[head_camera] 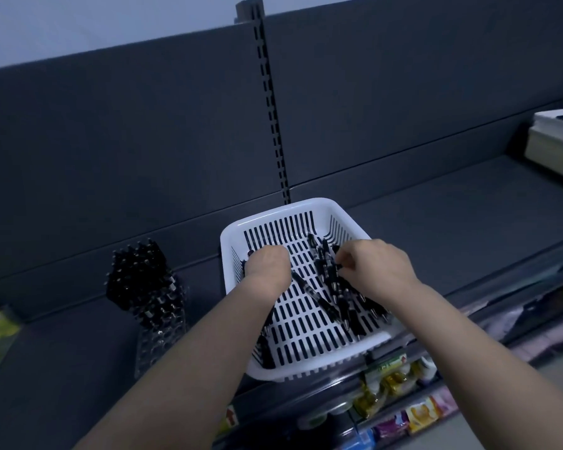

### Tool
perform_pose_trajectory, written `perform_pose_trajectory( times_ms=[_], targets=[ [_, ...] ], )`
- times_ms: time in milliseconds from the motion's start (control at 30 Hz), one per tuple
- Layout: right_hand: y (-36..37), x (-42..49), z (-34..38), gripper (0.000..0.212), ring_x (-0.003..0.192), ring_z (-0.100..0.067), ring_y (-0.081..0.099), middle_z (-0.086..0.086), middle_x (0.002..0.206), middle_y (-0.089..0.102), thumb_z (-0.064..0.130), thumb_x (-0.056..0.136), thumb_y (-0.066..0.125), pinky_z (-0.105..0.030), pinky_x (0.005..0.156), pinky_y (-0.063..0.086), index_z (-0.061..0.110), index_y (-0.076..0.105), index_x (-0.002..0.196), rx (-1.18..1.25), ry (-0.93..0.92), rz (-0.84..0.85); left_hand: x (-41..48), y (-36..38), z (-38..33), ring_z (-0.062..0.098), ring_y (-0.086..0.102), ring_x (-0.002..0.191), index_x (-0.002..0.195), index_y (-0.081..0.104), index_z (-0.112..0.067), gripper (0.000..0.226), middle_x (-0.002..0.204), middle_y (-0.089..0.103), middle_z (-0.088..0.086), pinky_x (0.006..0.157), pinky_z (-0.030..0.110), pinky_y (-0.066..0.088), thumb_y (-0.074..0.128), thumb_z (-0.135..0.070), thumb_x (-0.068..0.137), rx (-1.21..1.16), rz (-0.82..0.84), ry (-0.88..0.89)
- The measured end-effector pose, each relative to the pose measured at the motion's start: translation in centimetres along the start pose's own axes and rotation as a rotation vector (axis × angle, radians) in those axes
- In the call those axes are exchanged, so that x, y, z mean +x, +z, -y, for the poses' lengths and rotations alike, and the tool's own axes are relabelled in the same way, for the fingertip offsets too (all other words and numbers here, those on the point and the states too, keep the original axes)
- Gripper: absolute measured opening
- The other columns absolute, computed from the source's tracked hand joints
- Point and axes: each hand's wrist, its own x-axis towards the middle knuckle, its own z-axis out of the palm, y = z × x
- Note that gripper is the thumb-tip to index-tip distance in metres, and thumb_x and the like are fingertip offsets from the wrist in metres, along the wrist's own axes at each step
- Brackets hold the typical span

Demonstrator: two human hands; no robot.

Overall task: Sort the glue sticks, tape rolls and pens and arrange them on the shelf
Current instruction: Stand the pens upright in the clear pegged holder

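We see a white basket (pixel 293 209) with lots of little slots in the middle of the frame. It sits on a dark grey shelf (pixel 468 222). Inside the basket lie loose pens (pixel 325 287). They are black with small shiny bits, and they are long and thin. Most of them lie in a messy pile on the right side of the basket, pointing this way and that. A few more lie on the left side, partly under the left arm.

The left hand (pixel 267 267) is down in the left part of the basket. Its fingers are curled under, and we see only its back. Dark pen ends stick out beside it, but we cannot tell if it has hold of them.

The right hand (pixel 377 267) is over the pile on the right. Its thumb and fingers are bent and pinch one black pen (pixel 338 266) by its end.

At the left of the frame a clear holder (pixel 160 339) stands on the shelf, well apart from the basket. It is packed with standing pens (pixel 137 277), black too, all with their ends up.

At the bottom right, colourful packets (pixel 387 384) sit on a lower shelf.
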Motion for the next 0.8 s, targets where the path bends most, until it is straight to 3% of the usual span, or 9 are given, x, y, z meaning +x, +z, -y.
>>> perform_pose_trajectory(
  times_ms=[167, 300, 400, 533, 600, 700, 733, 800],
  targets=[
    [-0.1, 0.4, 0.3, 0.02, 0.098, -0.015, 0.059, 0.011, 0.097, 0.066, 0.022, 0.084, 0.062, -0.027, 0.074, 0.043, 0.034, 0.066, 0.099, 0.021, -0.049, 0.11, 0.5, 0.4, -0.3, 0.013, 0.046, 0.055, 0.063, 0.047, -0.014, 0.03, 0.064, 0.047, -0.001, 0.049, 0.028, 0.038, 0.068, -0.013, 0.083, -0.04, 0.034, -0.041],
    [0.4, 0.3, 2.0, 0.013, 0.091, -0.015, 0.062, 0.009, 0.094, 0.067, 0.029, 0.078, 0.073, -0.028, 0.075, 0.049, 0.027, 0.068, 0.09, -0.02, -0.088, 0.284, 0.6, 0.1, 0.7, 0.015, 0.036, 0.049, 0.056, 0.036, -0.015, 0.036, 0.057, 0.036, 0.0, 0.042, 0.027, 0.027, 0.057, 0.001, 0.081, -0.129, -0.063, -0.048],
    [1.4, -0.1, 3.8, 0.028, 0.083, -0.016, 0.061, 0.005, 0.088, 0.063, 0.035, 0.076, 0.078, -0.03, 0.075, 0.053, 0.019, 0.064, 0.094, -0.161, -0.097, 0.395, 0.4, -0.3, 1.9, 0.016, 0.035, 0.051, 0.057, 0.033, -0.014, 0.034, 0.058, 0.036, 0.001, 0.042, 0.027, 0.025, 0.053, 0.003, 0.079, -0.159, -0.089, -0.061],
    [2.0, -0.1, 4.9, 0.019, 0.079, -0.019, 0.054, 0.001, 0.087, 0.056, 0.009, 0.084, 0.063, -0.028, 0.068, 0.047, 0.014, 0.061, 0.102, -0.272, -0.095, 0.35, 0.1, -0.3, 3.2, 0.017, 0.032, 0.05, 0.055, 0.03, -0.016, 0.042, 0.056, 0.032, 0.0, 0.044, 0.026, 0.026, 0.058, -0.003, 0.083, -0.175, -0.09, -0.045],
    [1.6, -0.1, 4.9, 0.021, 0.081, -0.019, 0.057, 0.001, 0.088, 0.059, 0.01, 0.083, 0.062, -0.029, 0.069, 0.05, 0.015, 0.06, 0.103, -0.19, -0.058, 0.3, -0.2, -0.2, 3.6, 0.018, 0.032, 0.049, 0.053, 0.033, -0.015, 0.041, 0.054, 0.033, 0.001, 0.045, 0.027, 0.03, 0.059, -0.003, 0.083, -0.193, -0.085, -0.031],
    [0.1, 0.2, 4.5, 0.023, 0.085, -0.024, 0.057, -0.001, 0.09, 0.061, 0.017, 0.082, 0.06, -0.03, 0.067, 0.043, 0.018, 0.055, 0.104, -0.005, 0.012, 0.113, -0.8, -0.2, 3.7, 0.021, 0.059, 0.062, 0.066, 0.06, -0.006, 0.017, 0.067, 0.06, 0.006, 0.053, 0.032, 0.049, 0.062, -0.007, 0.082, -0.198, -0.053, 0.003],
    [-0.4, 0.4, 4.3, 0.023, 0.087, -0.025, 0.057, -0.002, 0.094, 0.063, 0.019, 0.082, 0.058, -0.029, 0.067, 0.04, 0.018, 0.055, 0.105, 0.048, 0.032, 0.046, -1.0, -0.1, 3.6, 0.02, 0.064, 0.071, 0.073, 0.065, -0.006, 0.01, 0.076, 0.066, 0.005, 0.057, 0.032, 0.051, 0.063, -0.008, 0.083, -0.196, -0.043, 0.01],
    [-1.0, 0.6, 4.0, 0.025, 0.089, -0.024, 0.056, -0.001, 0.098, 0.066, 0.018, 0.083, 0.055, -0.029, 0.068, 0.038, 0.02, 0.056, 0.108, 0.16, 0.058, -0.068, -1.2, 0.2, 3.4, 0.02, 0.06, 0.071, 0.072, 0.063, -0.01, 0.01, 0.076, 0.063, 0.003, 0.056, 0.031, 0.047, 0.063, -0.007, 0.082, -0.187, -0.052, 0.016]
  ],
)
